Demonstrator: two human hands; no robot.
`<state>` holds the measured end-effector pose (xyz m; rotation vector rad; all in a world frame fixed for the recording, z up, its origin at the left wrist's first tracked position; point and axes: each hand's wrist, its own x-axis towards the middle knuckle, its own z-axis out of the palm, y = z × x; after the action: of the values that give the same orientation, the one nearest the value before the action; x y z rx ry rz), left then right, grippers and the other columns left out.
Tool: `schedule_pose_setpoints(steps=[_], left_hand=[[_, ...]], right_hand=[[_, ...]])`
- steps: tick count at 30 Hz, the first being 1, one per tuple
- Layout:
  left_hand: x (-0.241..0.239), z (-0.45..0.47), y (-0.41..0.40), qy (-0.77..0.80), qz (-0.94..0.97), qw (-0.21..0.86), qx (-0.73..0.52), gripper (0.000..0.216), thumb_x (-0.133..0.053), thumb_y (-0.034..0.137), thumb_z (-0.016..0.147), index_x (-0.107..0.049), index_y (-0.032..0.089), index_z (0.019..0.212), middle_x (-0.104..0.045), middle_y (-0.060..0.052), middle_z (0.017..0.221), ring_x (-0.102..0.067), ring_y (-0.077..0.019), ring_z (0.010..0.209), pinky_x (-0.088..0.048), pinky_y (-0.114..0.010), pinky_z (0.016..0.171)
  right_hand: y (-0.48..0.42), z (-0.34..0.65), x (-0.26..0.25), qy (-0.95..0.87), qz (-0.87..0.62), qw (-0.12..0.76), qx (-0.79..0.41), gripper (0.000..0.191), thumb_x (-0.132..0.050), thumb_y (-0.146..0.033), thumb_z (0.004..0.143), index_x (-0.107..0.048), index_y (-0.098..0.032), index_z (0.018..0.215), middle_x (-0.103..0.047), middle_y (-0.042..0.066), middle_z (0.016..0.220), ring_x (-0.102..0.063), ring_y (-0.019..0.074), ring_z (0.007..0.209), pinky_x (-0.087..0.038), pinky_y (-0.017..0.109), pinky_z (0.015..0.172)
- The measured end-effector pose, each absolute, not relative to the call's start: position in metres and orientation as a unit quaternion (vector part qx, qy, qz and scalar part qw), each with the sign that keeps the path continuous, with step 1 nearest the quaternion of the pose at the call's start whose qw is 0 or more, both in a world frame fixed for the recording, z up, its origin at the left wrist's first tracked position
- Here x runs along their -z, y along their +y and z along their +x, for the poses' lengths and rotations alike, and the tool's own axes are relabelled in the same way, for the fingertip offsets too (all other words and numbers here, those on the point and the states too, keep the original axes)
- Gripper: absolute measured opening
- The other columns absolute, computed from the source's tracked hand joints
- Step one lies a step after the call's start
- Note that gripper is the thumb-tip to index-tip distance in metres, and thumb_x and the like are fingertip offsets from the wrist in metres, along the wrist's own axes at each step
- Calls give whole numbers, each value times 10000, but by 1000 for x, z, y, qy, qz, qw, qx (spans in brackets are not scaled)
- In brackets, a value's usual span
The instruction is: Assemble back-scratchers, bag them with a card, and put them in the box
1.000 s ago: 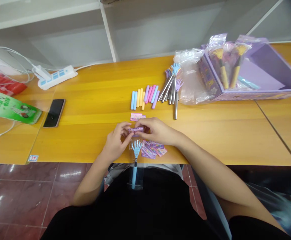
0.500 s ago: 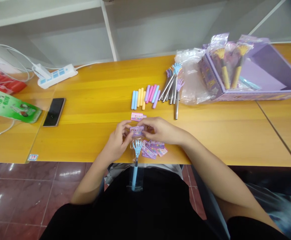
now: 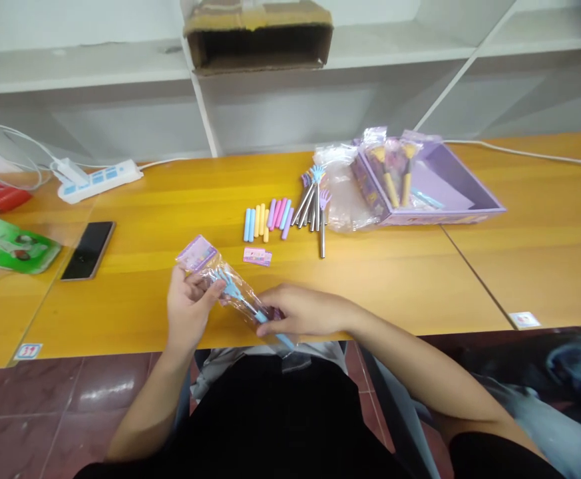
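A blue back scratcher point(image 3: 232, 287) with a hand-shaped head lies slantwise in a clear plastic bag, and a purple card point(image 3: 197, 253) fills the bag's top end. My left hand point(image 3: 189, 303) is closed on the bag at the scratcher's head, thumb on top. Lower down, my right hand point(image 3: 295, 310) grips the bag by the blue handle. Some purple shows under its fingers, too covered to make out. Just beyond the hands are small pink cards point(image 3: 257, 256). Behind them sit blue, yellow, pink and purple handle tubes point(image 3: 261, 221) and a bunch of metal-rod scratchers point(image 3: 315, 199).
Clear plastic bags point(image 3: 345, 193) lie against a purple box point(image 3: 444, 216) holding bagged yellow scratchers. On the left are a phone point(image 3: 88, 251), a green package point(image 3: 13, 243) and a white power strip point(image 3: 101, 181). A cardboard box point(image 3: 260, 63) stands on the shelf above.
The bagged scratcher has risen from the table edge and turned slantwise, its card end to the left. Both hands moved from the card to the bag. The camera view has tilted up.
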<state>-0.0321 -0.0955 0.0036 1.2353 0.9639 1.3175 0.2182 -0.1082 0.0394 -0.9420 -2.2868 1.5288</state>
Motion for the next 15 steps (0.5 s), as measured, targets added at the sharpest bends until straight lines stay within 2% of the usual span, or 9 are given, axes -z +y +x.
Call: schedule_pose_setpoints(steps=[3, 5, 6, 8, 10, 12, 15], left_hand=[[-5, -36, -97, 386, 548, 527, -523, 425, -797, 462, 977, -521, 254, 1224, -770, -24, 995, -743, -152, 725, -618, -283, 645], [-5, -39, -97, 402, 577, 512, -492, 288, -717, 440, 1024, -531, 244, 1123, -760, -20, 941, -737, -154, 732, -615, -297, 676], [-4, -41, -98, 415, 593, 502, -473, 228, -682, 411, 1038, -532, 242, 1066, -744, -10, 893, -725, -152, 725, -604, -294, 679], [-2, -42, -97, 439, 630, 476, -428, 158, -627, 351, 1046, -527, 243, 989, -702, 7, 817, -700, -153, 718, -582, -294, 691], [2, -42, -97, 466, 673, 430, -380, 104, -587, 301, 1034, -527, 248, 967, -687, 9, 813, -694, -164, 751, -569, -313, 744], [7, -41, -96, 505, 706, 360, -342, 60, -574, 256, 996, -528, 252, 957, -684, 10, 833, -683, -173, 773, -536, -326, 770], [12, -39, -95, 545, 731, 286, -293, 75, -566, 209, 925, -508, 256, 922, -644, 32, 801, -630, -169, 715, -463, -316, 718]], right_hand=[[-110, 241, -42, -765, -403, 179, -470, 233, -775, -439, 984, -737, -229, 1079, -766, -3, 911, -674, 170, 776, -504, 291, 729], [-100, 274, -45, -724, -499, 247, -407, 335, -773, -434, 976, -702, -270, 1260, -803, 19, 1020, -716, 202, 831, -538, 323, 770], [-91, 294, -49, -700, -558, 285, -343, 375, -762, -429, 978, -679, -266, 1306, -804, 35, 1010, -719, 217, 838, -542, 340, 788], [-70, 340, -59, -637, -676, 331, -165, 384, -776, -439, 953, -688, -244, 1273, -789, 61, 944, -697, 234, 813, -530, 366, 806], [-45, 387, -69, -580, -730, 353, -76, 374, -719, -321, 978, -679, -183, 1324, -787, 144, 1048, -691, 260, 932, -493, 401, 913], [-18, 431, -74, -520, -787, 332, 19, 376, -655, -245, 995, -695, -160, 1359, -793, 166, 1126, -687, 237, 981, -464, 367, 934], [15, 476, -63, -464, -848, 250, 47, 453, -495, -170, 1051, -672, -111, 1464, -806, 206, 1172, -658, 229, 993, -424, 359, 915]])
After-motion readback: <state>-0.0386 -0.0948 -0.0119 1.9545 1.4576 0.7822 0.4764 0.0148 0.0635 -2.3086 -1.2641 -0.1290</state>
